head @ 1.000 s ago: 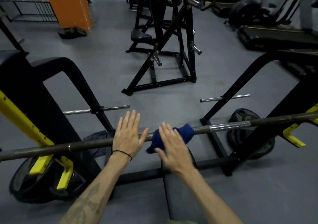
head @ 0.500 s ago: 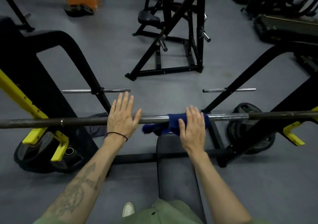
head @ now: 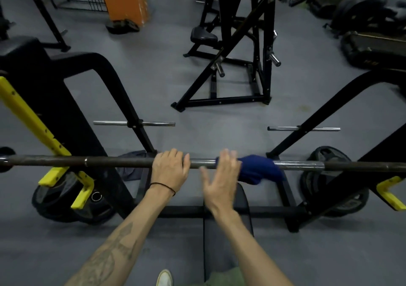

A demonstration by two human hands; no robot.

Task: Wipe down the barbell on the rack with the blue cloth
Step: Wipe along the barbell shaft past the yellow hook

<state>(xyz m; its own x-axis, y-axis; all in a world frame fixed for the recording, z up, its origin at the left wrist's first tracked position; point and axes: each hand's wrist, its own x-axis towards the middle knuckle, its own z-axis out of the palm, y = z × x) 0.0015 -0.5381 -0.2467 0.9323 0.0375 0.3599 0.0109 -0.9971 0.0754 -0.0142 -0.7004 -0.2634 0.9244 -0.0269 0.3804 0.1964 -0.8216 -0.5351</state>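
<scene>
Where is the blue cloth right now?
In the head view, the crumpled blue cloth is draped over the steel barbell, right of centre, just beyond the right hand.

orange pillar (head: 126,0) far left | black machine frame (head: 237,50) mid-floor | weight plates (head: 329,184) on floor | treadmill (head: 373,50) right

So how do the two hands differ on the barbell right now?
The left hand has its fingers curled over the bare barbell, while the right hand lies with straight, spread fingers on the bar beside the blue cloth. The left hand looks sharp; the right hand is motion-blurred. The left wrist wears a thin black band; the right wrist shows none. Both hands rest on the same bar, near its middle.
</scene>
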